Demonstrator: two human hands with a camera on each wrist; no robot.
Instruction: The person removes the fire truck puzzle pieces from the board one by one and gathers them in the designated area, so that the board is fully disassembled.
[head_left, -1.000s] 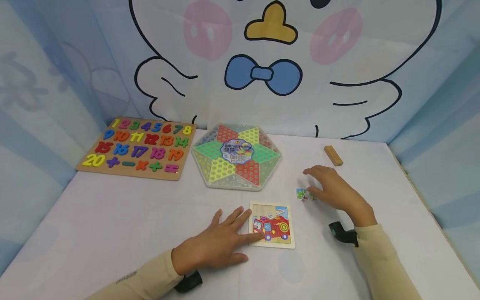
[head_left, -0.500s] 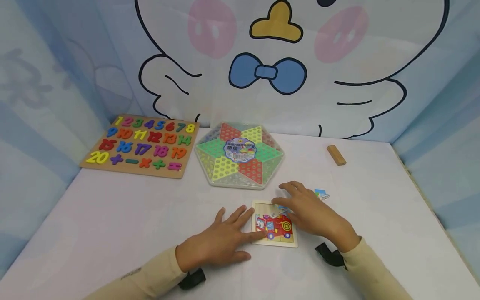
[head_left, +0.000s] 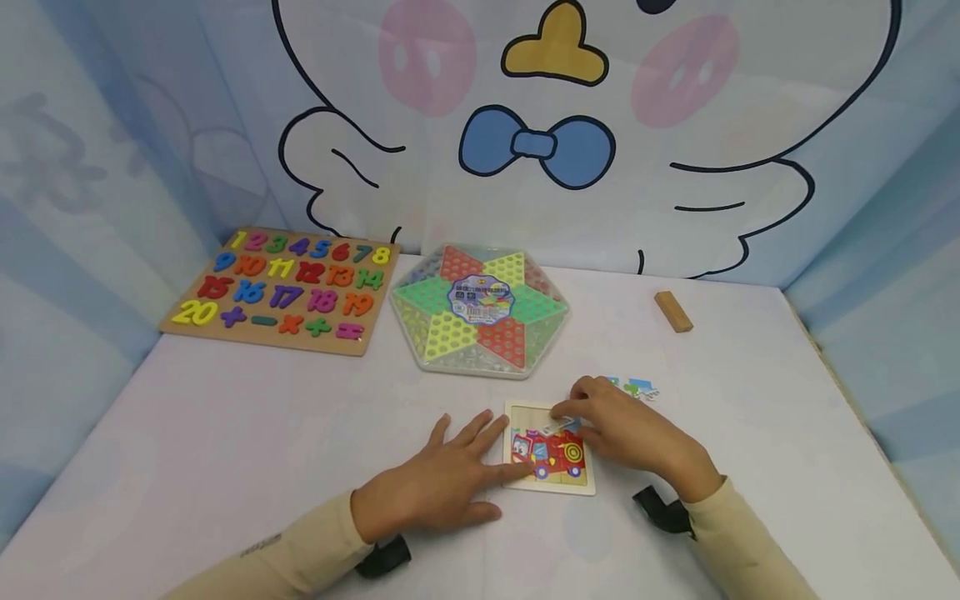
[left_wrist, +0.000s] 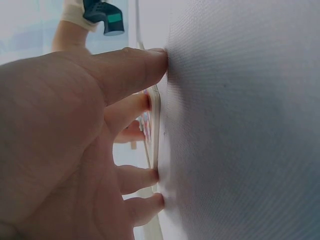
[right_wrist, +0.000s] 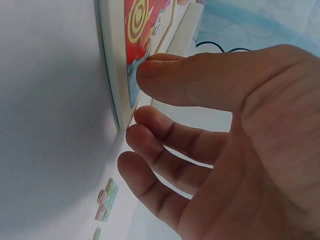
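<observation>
A small framed jigsaw puzzle (head_left: 547, 454) showing a red fire truck lies on the white table. My left hand (head_left: 442, 487) rests beside it with spread fingers; the index fingertip lies on the picture and other fingertips touch the frame's left edge. In the left wrist view, the left thumb (left_wrist: 135, 70) touches the tablecloth. My right hand (head_left: 630, 433) is over the puzzle's upper right corner, its thumb and index finger at a blue puzzle piece (right_wrist: 133, 82). The remaining right fingers (right_wrist: 145, 142) are curled. Part of that piece is hidden by the hand.
Loose puzzle pieces (head_left: 642, 388) lie just behind the right hand. Farther back stand a hexagonal Chinese checkers set (head_left: 480, 312), a number board (head_left: 277, 292) on the left and a small wooden block (head_left: 673, 312) on the right. A printed curtain (head_left: 532, 217) hangs behind.
My right hand has moved left from the loose pieces to the puzzle's upper right corner, and its thumb and index finger have drawn closer together. My left hand has stayed on the puzzle.
</observation>
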